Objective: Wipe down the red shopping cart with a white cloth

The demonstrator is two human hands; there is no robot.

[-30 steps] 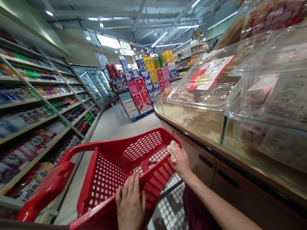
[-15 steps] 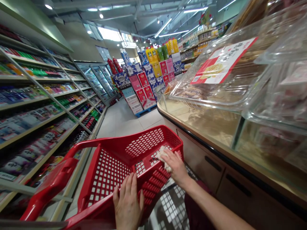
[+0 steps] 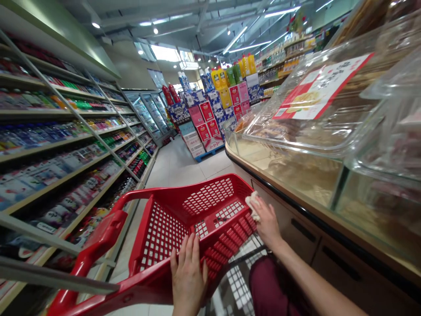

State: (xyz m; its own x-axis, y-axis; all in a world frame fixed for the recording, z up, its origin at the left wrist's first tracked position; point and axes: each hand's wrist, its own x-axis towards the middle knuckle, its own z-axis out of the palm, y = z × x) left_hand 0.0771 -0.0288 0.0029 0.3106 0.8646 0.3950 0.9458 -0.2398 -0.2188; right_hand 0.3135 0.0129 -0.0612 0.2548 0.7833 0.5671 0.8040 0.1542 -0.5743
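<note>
A red plastic shopping cart (image 3: 174, 204) with a perforated basket stands in front of me, its handle at the lower left. No goods show in the part of its basket that I can see. My left hand (image 3: 189, 272) holds the near rim, fingers laid over the edge and thumb against the outer side. At the basket's far right corner, my right hand (image 3: 268, 221) is closed on a crumpled whitish cloth (image 3: 252, 204). The cloth touches the rim there. Part of the cloth is hidden beneath the fingers.
Shelves of bottled drinks (image 3: 75, 136) line the left side. On the right stands a display counter (image 3: 286, 169) with clear plastic food boxes (image 3: 296, 131). Stacked drink cartons (image 3: 210, 123) on a blue pallet (image 3: 210, 153) stand ahead, with glass-door coolers (image 3: 148, 109) behind. The tiled floor (image 3: 174, 162) runs between.
My right hand has slid the cloth along the near rim, away from my left hand, to the far right corner. My left hand stays on the rim. The view has turned slightly left.
</note>
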